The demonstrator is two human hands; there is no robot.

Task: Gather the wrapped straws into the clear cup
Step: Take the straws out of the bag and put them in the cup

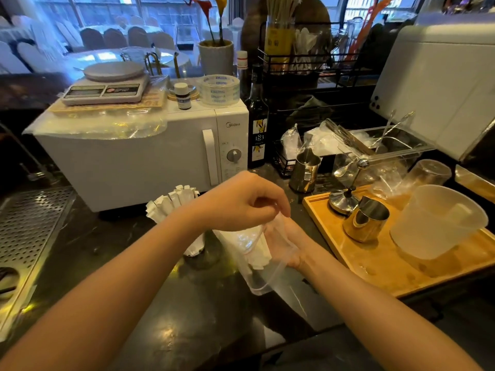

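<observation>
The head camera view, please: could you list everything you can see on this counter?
wrapped straws: many, white, upright in the clear cup
clear cup: one, on the dark counter, behind the left forearm
plastic bag: one, clear, holding more white straws
microwave: one, white, rear centre
scale: one, white, atop the microwave
tape roll: one, clear, atop the microwave
syrup bottle: one, dark, right of the microwave
wooden tray: one, right
steel pitchers: two, one on the tray
measuring jug: one, frosted, on the tray
left hand: pinching the bag's mouth
right hand: holding the bag
</observation>
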